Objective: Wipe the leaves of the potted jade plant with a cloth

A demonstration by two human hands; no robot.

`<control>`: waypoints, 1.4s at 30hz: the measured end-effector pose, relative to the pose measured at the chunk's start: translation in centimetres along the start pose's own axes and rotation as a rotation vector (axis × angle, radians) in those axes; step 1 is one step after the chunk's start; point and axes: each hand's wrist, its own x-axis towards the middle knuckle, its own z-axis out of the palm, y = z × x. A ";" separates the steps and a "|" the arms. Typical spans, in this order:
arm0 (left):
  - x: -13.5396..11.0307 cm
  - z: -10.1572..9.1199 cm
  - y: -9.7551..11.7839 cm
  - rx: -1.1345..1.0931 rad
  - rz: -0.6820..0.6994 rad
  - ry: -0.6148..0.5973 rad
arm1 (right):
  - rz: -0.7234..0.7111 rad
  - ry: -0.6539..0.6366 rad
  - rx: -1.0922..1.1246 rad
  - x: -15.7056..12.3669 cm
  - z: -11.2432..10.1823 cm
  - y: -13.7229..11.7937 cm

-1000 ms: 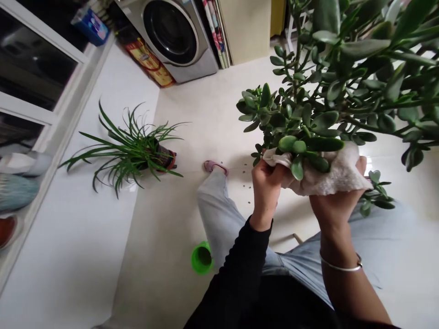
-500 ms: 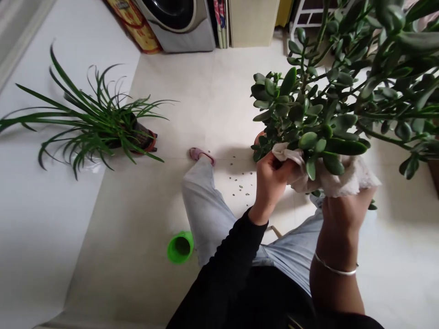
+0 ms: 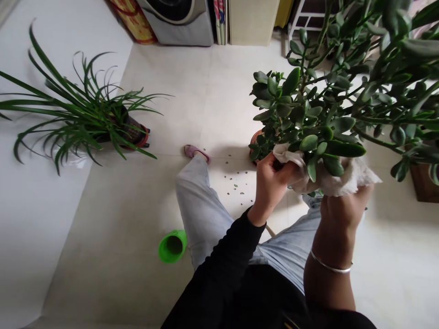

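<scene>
A large jade plant (image 3: 308, 109) with thick green leaves fills the upper right, its reddish pot (image 3: 254, 141) mostly hidden under the foliage. My left hand (image 3: 271, 183) is closed, pinching one end of a crumpled whitish cloth (image 3: 343, 180) against the lower leaves. Under the other end of the cloth is my right hand (image 3: 348, 208); its fingers are hidden by the cloth and leaves, and it looks closed on it. Some lower leaves lie over the middle of the cloth.
Dark pebbles (image 3: 236, 186) are scattered on the pale floor between my legs. A green bucket (image 3: 172, 246) stands by my left leg. Near the left wall is a long-leaved potted plant (image 3: 133, 132). A washing machine (image 3: 192, 32) stands at the back; a brown box-like object (image 3: 425, 183) is at right.
The view has shifted slightly, so the floor, bucket and left plant sit further left. Both hands keep nearly the same place on the cloth at the jade plant.
</scene>
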 end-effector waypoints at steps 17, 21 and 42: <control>-2.5 0.0 -0.3 0.162 0.162 -0.055 | -0.145 0.240 -0.033 0.2 1.4 -0.4; -2.2 0.5 -0.7 0.162 0.224 -0.043 | -0.165 0.240 0.043 0.5 0.6 0.6; -1.8 1.4 -2.0 0.361 0.519 0.115 | -0.155 0.171 -0.096 -0.3 1.1 0.0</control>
